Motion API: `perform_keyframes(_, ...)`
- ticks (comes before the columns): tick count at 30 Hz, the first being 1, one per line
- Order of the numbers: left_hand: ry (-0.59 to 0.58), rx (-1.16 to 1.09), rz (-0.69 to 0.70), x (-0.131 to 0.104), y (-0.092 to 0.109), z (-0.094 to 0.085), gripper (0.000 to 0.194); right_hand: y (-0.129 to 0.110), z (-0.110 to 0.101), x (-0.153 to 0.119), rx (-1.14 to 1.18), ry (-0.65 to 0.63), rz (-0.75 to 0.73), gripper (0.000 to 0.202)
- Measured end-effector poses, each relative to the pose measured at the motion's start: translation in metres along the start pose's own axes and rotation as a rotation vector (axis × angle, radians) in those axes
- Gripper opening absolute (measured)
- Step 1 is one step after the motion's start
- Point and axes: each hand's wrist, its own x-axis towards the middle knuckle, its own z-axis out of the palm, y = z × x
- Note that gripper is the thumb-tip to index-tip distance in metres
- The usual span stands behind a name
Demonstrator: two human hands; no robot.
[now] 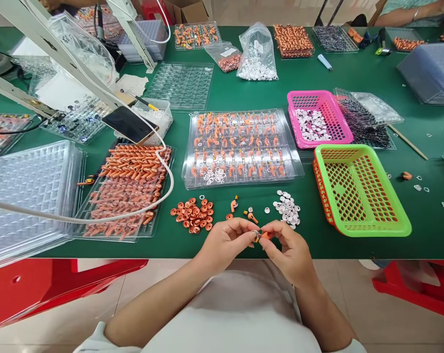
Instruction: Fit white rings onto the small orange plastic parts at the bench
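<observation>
Close to the table's front edge, my left hand (234, 241) and my right hand (288, 247) meet fingertip to fingertip. My right hand pinches a small orange curved part (266, 235). Between my left thumb and forefinger is a small ring-like piece (257, 234), partly hidden by the fingers. Just beyond the hands lie an orange part with a yellow end (234, 204) and another orange part (253, 217). A pile of copper-coloured round caps (192, 214) sits to the left. White discs (287, 208) are heaped to the right.
A clear tray (297, 169) of orange parts lies ahead. Right of it stand a pink basket (294, 115) and a green basket (391, 228). At left are a tray of copper-coloured parts (122, 196), stacked clear trays (31, 181), a phone (129, 123) and a white cable (97, 219).
</observation>
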Motion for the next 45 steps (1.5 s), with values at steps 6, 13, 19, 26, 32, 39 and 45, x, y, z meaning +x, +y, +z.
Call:
perform_keyframes(6, 0.022, 0.032, -0.012, 0.001, -0.001, 0.000, 0.015, -0.003, 0.000, 0.001, -0.050, -0.038, -0.064, 0.012)
perform_keyframes(13, 0.024, 0.059, 0.020, 0.002, -0.007, -0.002, 0.010, -0.006, -0.002, 0.004, -0.091, -0.084, -0.139, 0.016)
perform_keyframes(19, 0.000, 0.208, 0.126, 0.000, -0.012, -0.002, 0.009, -0.004, -0.001, 0.006, -0.012, -0.076, -0.149, 0.019)
perform_keyframes(26, -0.046, 0.367, 0.234, -0.009, -0.019, -0.007, 0.018, -0.007, -0.002, 0.008, -0.082, -0.043, -0.216, 0.017)
perform_keyframes(32, -0.146, 0.217, 0.127, -0.020, -0.019, -0.014, 0.027, 0.001, -0.004, 0.001, -0.384, -0.015, -0.518, 0.032)
perform_keyframes(39, 0.008, 0.463, 0.233, -0.036, -0.013, -0.044, 0.026, 0.003, 0.002, -0.006, -0.174, -0.027, -0.492, 0.030)
perform_keyframes(45, 0.376, 0.988, 0.570, -0.015, -0.002, -0.092, 0.019, 0.006, 0.005, -0.006, 0.074, 0.019, -0.350, 0.021)
